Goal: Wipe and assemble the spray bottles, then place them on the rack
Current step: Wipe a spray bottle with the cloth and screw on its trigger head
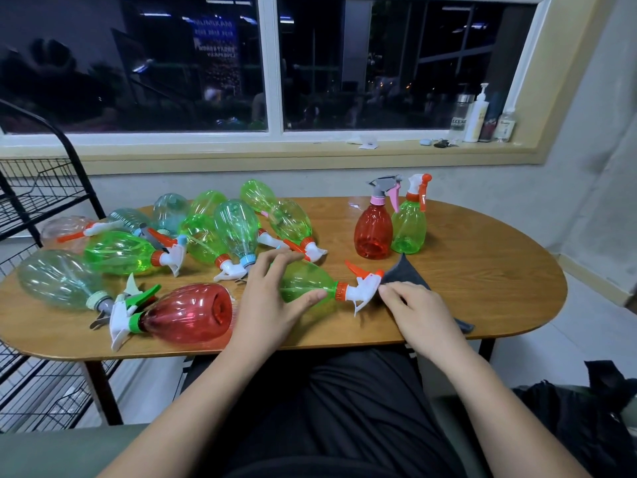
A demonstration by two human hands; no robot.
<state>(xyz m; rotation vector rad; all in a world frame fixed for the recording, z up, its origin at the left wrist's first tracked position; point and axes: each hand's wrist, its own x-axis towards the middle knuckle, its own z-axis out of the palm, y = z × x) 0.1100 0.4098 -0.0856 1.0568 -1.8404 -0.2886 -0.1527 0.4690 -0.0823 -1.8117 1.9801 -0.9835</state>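
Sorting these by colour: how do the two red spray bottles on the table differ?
The standing red bottle is upright; the lying red bottle is on its side. The standing one has a grey-and-pink sprayer, the lying one a white-and-green sprayer. Both are translucent red with sprayers fitted.

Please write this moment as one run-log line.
left hand: holds lying green plastic spray bottle | right hand: grips dark grey cloth beside white trigger head | surface: wooden table

Left hand [272, 300] — around green bottle [305, 281]
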